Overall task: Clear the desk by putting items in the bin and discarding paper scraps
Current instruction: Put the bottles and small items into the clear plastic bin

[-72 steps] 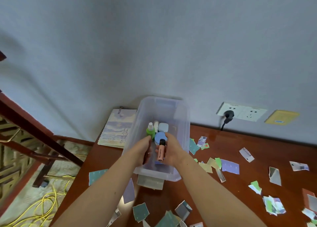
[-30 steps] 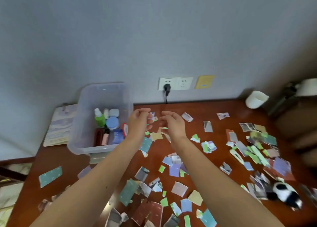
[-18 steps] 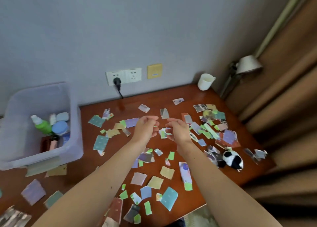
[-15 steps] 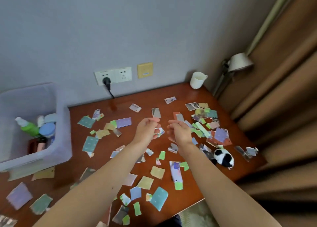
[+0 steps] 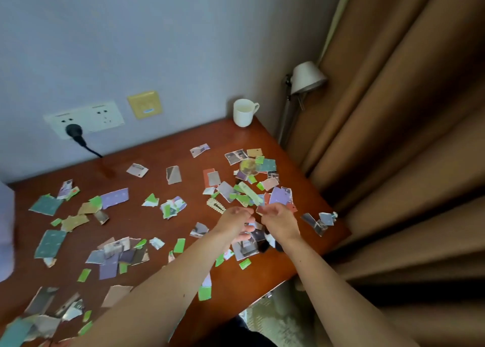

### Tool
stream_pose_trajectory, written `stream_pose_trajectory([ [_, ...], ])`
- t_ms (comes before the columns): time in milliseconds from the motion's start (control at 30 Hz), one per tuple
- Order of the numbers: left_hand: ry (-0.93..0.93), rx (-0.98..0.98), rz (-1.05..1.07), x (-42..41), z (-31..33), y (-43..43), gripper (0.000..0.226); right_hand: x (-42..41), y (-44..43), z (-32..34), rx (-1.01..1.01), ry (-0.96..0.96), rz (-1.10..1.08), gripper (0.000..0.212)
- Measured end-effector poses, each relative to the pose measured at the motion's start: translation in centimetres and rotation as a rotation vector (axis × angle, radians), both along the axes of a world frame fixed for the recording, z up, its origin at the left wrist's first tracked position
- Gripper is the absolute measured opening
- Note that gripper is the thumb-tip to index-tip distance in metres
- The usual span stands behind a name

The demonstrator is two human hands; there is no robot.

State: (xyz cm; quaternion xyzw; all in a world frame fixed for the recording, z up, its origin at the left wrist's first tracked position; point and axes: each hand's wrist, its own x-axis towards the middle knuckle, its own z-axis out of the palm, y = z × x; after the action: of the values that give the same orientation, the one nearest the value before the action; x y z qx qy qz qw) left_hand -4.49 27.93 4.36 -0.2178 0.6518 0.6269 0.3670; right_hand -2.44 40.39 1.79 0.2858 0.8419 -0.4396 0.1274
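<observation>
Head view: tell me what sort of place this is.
Probably a corner of a bedroom or hotel room: a wooden desk stands against a wall with power sockets, heavy brown curtains hang to its right, and a shaded lamp stands by them. A white mug sits on the desk.

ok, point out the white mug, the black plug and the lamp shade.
white mug (image 5: 242,116), head view, middle of its side wall.
black plug (image 5: 73,131), head view, its round body.
lamp shade (image 5: 307,77), head view, shade's middle.
</observation>
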Motion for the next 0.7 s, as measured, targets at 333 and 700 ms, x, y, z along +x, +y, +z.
stream_pose_trajectory([
  [333,-0.203,-0.103,0.005,-0.3,-3.0,5.6,0.024,1.4,4.2,-3.9,0.224,-0.197,0.354,0.068],
  [700,-0.097,-0.139,0.028,-2.4,-2.5,5.8,0.013,-1.6,5.3,-3.0,0.200,-0.200,0.318,0.045],
])
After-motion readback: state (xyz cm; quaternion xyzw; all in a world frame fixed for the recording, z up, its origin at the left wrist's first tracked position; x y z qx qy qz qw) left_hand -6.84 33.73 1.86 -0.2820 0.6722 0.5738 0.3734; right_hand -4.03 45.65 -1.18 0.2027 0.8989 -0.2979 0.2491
